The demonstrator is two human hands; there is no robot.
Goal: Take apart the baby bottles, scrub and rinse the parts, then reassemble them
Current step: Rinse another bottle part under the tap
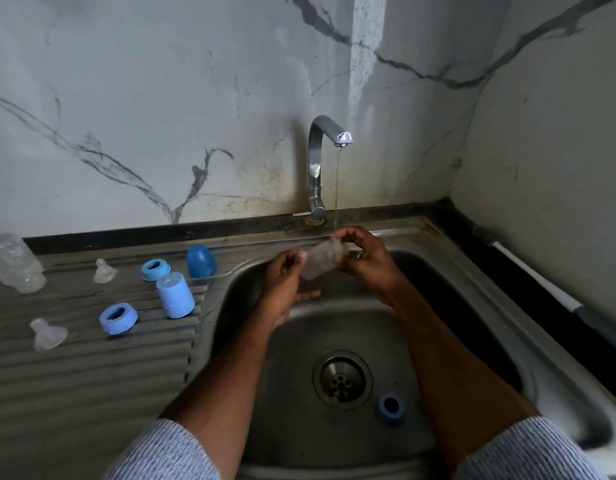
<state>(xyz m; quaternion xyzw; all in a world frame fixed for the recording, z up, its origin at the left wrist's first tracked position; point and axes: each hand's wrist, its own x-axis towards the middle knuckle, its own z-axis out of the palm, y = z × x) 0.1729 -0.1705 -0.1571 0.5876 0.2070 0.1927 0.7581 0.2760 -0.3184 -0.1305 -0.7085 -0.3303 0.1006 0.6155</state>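
Above the sink [472,271], under the thin stream from the tap [317,161], the clear bottle [322,261] lies nearly level, its long axis running left to right and its right end raised slightly toward the water. The left hand [285,289] cups its lower left end with curled fingers, and the right hand [363,256] pinches its right end. Left of the sink lie another bottle [17,263], two caps [175,294], two rings [117,318] and two teats [47,334]; a third ring [391,408] sits inside the sink.

Left of the sink [448,271], a clear bottle [15,263] on the drainboard is cut off by the picture's left edge. Over the sink, the clear bottle body [322,259] is partly hidden by the left hand [285,282] and right hand [367,258]; its open end cannot be made out. Both sleeves run off the bottom edge.
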